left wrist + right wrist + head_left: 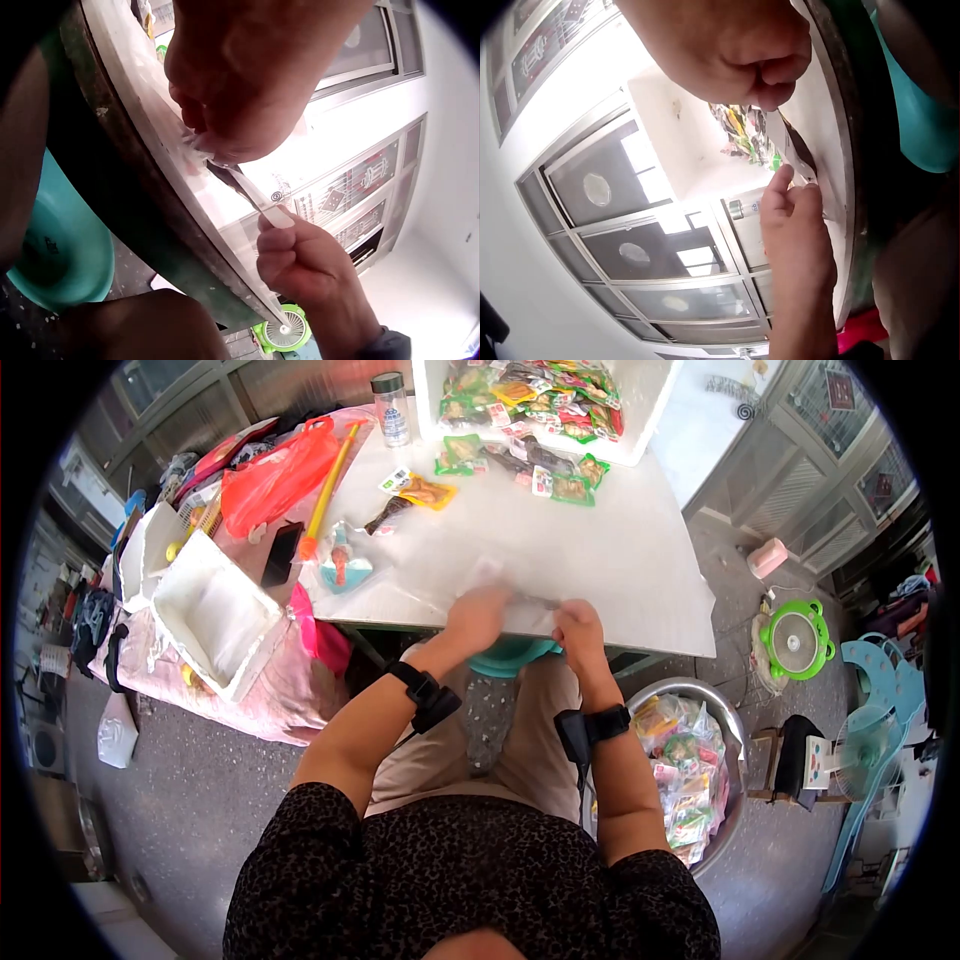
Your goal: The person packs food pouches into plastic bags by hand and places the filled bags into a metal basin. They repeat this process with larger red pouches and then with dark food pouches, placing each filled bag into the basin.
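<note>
Over the table's near edge, both hands are at a narrow dark packet (801, 145) with a pale plastic edge, stretched between them. My right hand (580, 630) pinches one end of it, fingers curled, as the left wrist view shows. At the other end is my left hand (478, 620), blurred in the head view; crumpled clear plastic (196, 141) shows at its curled fingertips. Ahead on the white table (560, 550) lie an orange-yellow packet (428, 492), a dark packet (388, 513) and several green packets (568, 487).
A white foam box (635, 420) full of packets stands at the back. A metal basin (738, 760) of packets sits on the floor at right. Under the table edge is a teal basin (510, 660). At left are a yellow stick (330, 485), a phone (283, 553) and another foam box (215, 600).
</note>
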`<move>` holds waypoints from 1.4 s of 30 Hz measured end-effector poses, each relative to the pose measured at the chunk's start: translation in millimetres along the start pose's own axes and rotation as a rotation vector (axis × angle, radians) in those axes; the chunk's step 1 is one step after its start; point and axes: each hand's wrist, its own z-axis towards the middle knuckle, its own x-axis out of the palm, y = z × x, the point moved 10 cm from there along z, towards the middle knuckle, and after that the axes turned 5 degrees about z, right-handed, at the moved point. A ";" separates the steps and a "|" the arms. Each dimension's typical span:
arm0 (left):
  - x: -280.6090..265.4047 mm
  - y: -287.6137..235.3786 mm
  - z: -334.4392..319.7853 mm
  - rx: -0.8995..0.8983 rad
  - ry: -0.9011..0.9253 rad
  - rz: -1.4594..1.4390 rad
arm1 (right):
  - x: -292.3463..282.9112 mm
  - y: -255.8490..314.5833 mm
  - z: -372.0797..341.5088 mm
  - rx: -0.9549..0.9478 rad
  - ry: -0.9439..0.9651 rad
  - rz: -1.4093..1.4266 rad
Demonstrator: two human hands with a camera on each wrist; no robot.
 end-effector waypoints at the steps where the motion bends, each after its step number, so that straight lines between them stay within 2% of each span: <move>1: 4.3 -1.4 -0.2 0.040 0.005 0.034 | 0.1 -4.7 1.5 0.046 0.003 0.011; 4: 10.6 -10.4 -1.0 0.132 0.013 0.082 | 11.5 -9.5 7.1 0.027 0.096 0.016; 7: 2.0 -26.3 -0.1 0.159 -0.017 0.028 | 12.3 -3.4 10.5 -0.055 -0.055 0.000; 9: 5.2 -25.4 -0.8 0.169 -0.046 0.000 | 22.5 -17.4 16.0 -0.054 -0.043 0.100; 13: 14.5 -18.2 3.5 0.119 0.047 -0.054 | 25.0 -36.7 29.6 -0.073 -0.131 0.121; 16: 15.6 -18.9 4.4 0.125 0.062 -0.123 | 48.2 -56.6 37.3 0.170 0.221 0.644; 18: 14.2 -16.4 8.2 0.123 0.044 -0.149 | 45.7 -51.0 34.2 0.136 0.113 0.604; 21: 19.4 -2.9 15.8 -0.039 0.345 -0.169 | 38.5 -42.0 27.7 0.066 -0.004 0.433; 24: -0.4 57.5 40.4 -0.036 0.072 0.220 | 16.3 -20.7 25.9 -0.069 -0.073 0.150; 26: -34.4 99.7 57.5 -0.185 0.028 0.287 | 3.8 -1.1 25.4 -0.209 -0.117 -0.130; 27: -48.5 128.0 58.1 -0.249 -0.062 0.416 | -7.5 -7.0 32.2 -0.353 -0.170 -0.167; 28: -61.7 151.8 54.5 -0.311 -0.151 0.543 | -6.8 -9.2 32.2 -0.360 -0.156 -0.200; 30: -72.2 180.0 49.1 -0.459 -0.009 0.734 | -7.9 -10.8 32.5 -0.374 -0.134 -0.271; 33: -69.1 216.8 46.2 -0.524 0.181 0.830 | -6.6 -6.9 30.2 -0.394 -0.121 -0.297; 36: -72.2 229.3 55.7 -0.492 0.311 0.849 | -2.6 1.8 22.4 -0.462 -0.129 -0.272; 37: -80.6 225.7 61.3 -0.436 0.236 0.853 | -4.5 -0.4 24.1 -0.440 -0.130 -0.283; 40: -119.1 199.2 75.8 -0.529 0.178 0.761 | -5.6 -6.5 29.3 -0.366 -0.122 -0.266; 42: -136.4 174.6 80.1 -0.515 0.145 0.691 | -6.4 -6.5 29.4 -0.305 -0.115 -0.203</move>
